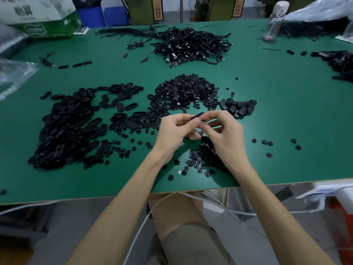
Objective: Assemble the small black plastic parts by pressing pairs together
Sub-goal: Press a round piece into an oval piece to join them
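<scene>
Above the green table, my left hand and my right hand meet and pinch one small black oval part between thumbs and fingertips. It is held edge-on, so I cannot tell whether it is one piece or a joined pair. A big heap of oval shells lies to the left. A mound of small round pieces sits just beyond the hands. More round pieces lie scattered under my right wrist. A small cluster of closed oval parts rests to the right.
A tangle of black cables lies at the back centre, and another dark pile at the right edge. A clear bottle stands back right, a cardboard box back left, plastic bags at the left. White cords hang below the table's front edge.
</scene>
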Available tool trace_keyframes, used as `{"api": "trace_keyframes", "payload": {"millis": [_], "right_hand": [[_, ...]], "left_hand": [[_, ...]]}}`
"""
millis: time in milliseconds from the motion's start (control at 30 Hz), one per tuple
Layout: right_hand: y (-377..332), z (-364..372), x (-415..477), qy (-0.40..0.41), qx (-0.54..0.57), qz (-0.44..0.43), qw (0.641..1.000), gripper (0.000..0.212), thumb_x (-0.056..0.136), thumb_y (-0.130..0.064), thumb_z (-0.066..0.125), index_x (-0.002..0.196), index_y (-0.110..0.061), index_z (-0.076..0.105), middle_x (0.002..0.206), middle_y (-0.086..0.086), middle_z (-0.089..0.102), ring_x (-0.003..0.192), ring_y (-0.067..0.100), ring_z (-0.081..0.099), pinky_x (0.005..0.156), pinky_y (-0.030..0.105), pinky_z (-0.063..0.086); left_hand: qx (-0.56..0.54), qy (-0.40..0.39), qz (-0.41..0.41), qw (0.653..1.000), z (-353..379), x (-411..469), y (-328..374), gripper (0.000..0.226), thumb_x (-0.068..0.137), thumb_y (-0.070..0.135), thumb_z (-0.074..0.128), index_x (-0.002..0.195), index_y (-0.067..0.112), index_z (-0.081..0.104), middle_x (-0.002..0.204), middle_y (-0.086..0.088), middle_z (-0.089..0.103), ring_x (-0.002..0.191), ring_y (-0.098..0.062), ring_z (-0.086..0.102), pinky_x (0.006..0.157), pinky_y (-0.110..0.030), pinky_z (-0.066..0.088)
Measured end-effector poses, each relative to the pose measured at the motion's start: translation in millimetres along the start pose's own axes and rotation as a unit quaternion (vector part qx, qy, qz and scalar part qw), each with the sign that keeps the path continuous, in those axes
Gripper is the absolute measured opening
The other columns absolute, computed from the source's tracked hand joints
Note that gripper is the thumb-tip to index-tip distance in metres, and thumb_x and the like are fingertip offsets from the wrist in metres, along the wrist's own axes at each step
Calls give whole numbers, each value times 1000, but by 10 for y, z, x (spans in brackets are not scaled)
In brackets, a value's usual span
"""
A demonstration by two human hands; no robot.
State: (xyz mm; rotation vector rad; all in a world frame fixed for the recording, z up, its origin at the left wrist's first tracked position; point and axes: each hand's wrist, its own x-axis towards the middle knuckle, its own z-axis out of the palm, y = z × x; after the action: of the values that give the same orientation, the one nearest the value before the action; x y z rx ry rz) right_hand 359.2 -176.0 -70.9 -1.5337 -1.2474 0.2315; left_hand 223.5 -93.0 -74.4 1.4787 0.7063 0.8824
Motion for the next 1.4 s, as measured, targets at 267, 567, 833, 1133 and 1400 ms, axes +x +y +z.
{"api": "trace_keyframes", "payload": {"millis": [267,567,833,1133,1400], "right_hand": [[23,-2,4,16,-5,21,1000,7,94,-12,73,96,-17,70,101,-4,69,84,6,66,77,17,51],[37,12,13,25,-10,38,999,14,91,-6,69,95,-20,68,92,-7,70,86,7,64,73,11,46],[43,37,11,31,-21,50,998,12,91,-9,68,99,-18,69,96,-6,70,88,5,64,75,9,45],[12,-13,12,47,-13,62,997,4,93,-19,74,96,-17,72,88,-13,71,85,2,66,76,10,47],[3,-38,28,44,15,97,994,4,92,-14,75,96,-15,73,83,-12,73,80,-2,65,77,13,49]], "left_hand": [[0,-20,7,1000,13,-1,5,13,100,9,66,108,8,77,96,-10,80,67,-23,75,66,-27,59],[7,-25,5,1000,25,3,-11,20,101,7,63,118,3,74,100,-8,80,75,-26,77,73,-32,61],[7,-30,16,999,30,5,-27,20,100,6,64,117,6,74,101,-7,80,76,-21,76,74,-32,61],[20,-31,22,999,41,-11,0,21,97,3,68,116,-5,73,98,-13,79,76,-24,76,71,-30,59],[36,-32,20,999,45,-9,-6,22,99,4,66,119,-3,72,104,-13,79,78,-25,77,73,-31,59]]}}
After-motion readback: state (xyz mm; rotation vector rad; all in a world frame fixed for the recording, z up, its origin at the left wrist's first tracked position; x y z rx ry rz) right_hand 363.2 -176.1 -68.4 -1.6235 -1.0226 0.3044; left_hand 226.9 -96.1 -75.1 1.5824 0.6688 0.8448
